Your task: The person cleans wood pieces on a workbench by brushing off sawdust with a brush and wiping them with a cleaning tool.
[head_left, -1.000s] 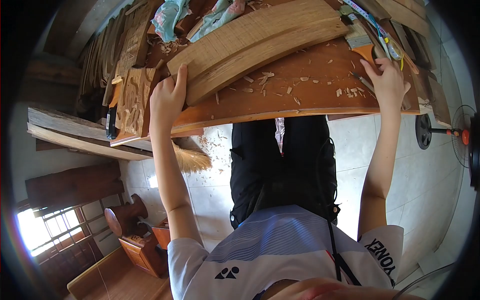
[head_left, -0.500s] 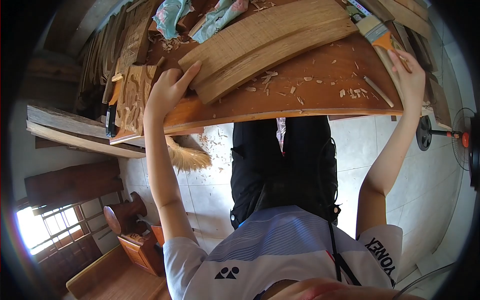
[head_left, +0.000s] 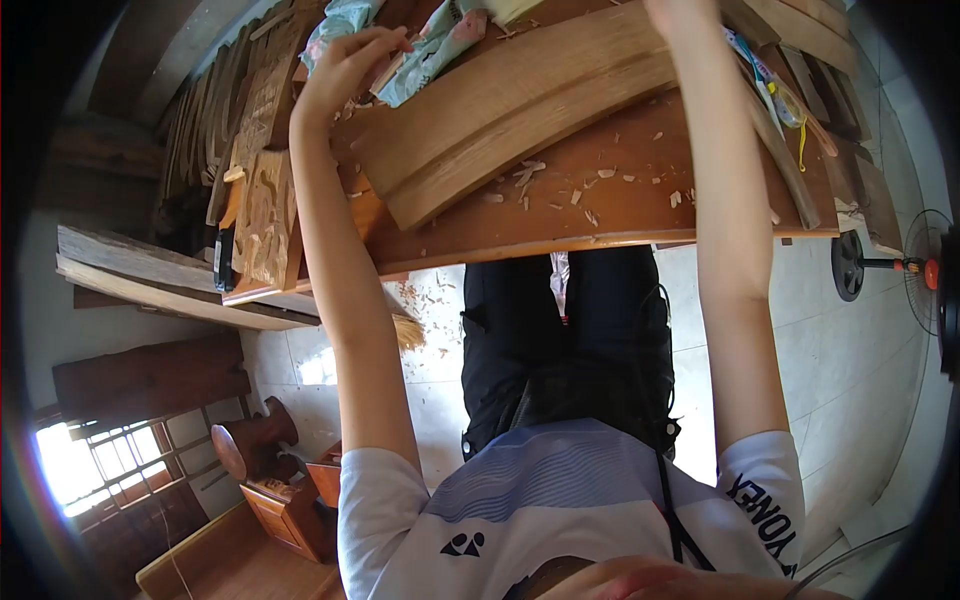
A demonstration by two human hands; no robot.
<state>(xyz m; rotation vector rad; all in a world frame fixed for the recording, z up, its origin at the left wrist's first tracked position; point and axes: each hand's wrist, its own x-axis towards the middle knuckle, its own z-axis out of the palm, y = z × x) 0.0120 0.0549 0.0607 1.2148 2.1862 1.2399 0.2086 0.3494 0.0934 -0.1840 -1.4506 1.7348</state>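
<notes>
A wide, curved wooden board (head_left: 500,110) with a stepped edge lies across the orange-brown table (head_left: 470,230). My left hand (head_left: 345,70) is raised off the board's left end, fingers loosely stretched to the right, holding nothing, beside a crumpled blue-green patterned cloth (head_left: 432,60). At the top edge, beyond the board's right end, is my right hand (head_left: 682,14); its fingers are cut off by the frame. The paintbrush it gripped earlier is gone from its former spot; a pale blurred shape (head_left: 515,9) at the top may be its bristles.
Carved wood pieces (head_left: 268,210) and an orange-and-black tool (head_left: 226,235) lie at the left. Wood shavings (head_left: 530,172) litter the table. Slats and a yellow-stringed item (head_left: 790,108) are at the right; a fan (head_left: 925,270) stands beyond.
My left hand has let go of the board's left end and moved up. My right hand has swung up and left from the table's right side, and the paintbrush has left that spot.
</notes>
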